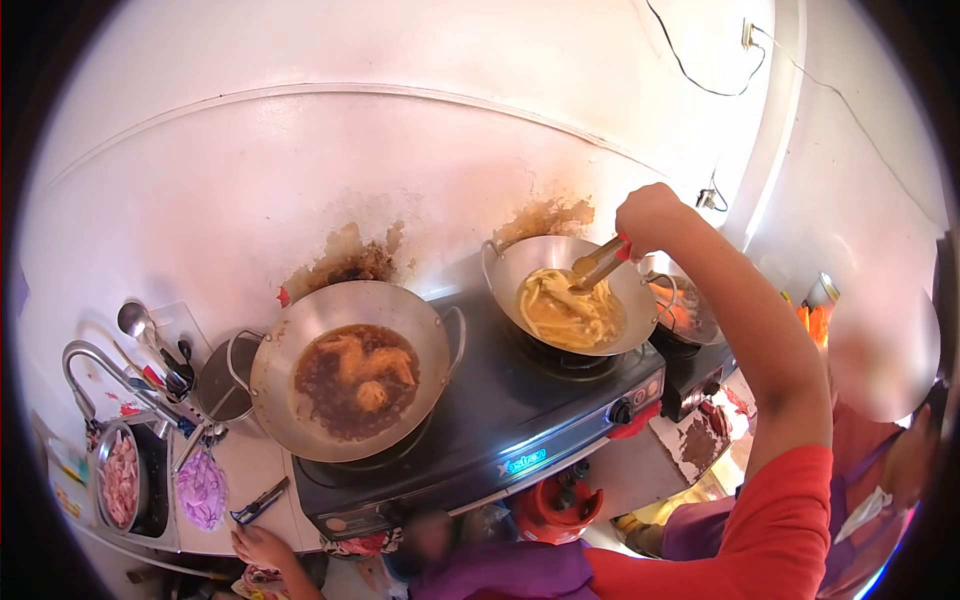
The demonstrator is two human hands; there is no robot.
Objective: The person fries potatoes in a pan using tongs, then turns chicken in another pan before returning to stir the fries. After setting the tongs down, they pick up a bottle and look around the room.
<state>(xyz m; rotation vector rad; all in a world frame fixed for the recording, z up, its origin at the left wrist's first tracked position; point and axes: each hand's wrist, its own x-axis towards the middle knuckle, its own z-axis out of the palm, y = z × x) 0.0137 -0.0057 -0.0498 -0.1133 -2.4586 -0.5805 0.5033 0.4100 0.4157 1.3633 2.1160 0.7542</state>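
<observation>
My right hand (648, 218) is closed around a pair of metal tongs (598, 264), their tips in the right wok (510, 262). In that wok, pale yellow fries (570, 318) lie in bubbling oil. To the left, a larger wok (285, 345) holds dark oil with battered, golden-brown pieces (372, 396) frying in it. Both woks sit on a black two-burner gas stove (470, 385). Low at the left, my left hand (262, 550) rests by the counter edge, fingers stretched out and apart. Just above it lies a slim black tool (260, 500) whose kind I cannot make out.
A bowl of raw meat (121, 480) stands in the sink (160, 520) beside a purple plastic bag (202, 490). A grey pot (222, 385) adjoins the left wok. At right are another pan (690, 318) and a person in a purple apron (868, 490). A red gas cylinder (555, 512) stands below.
</observation>
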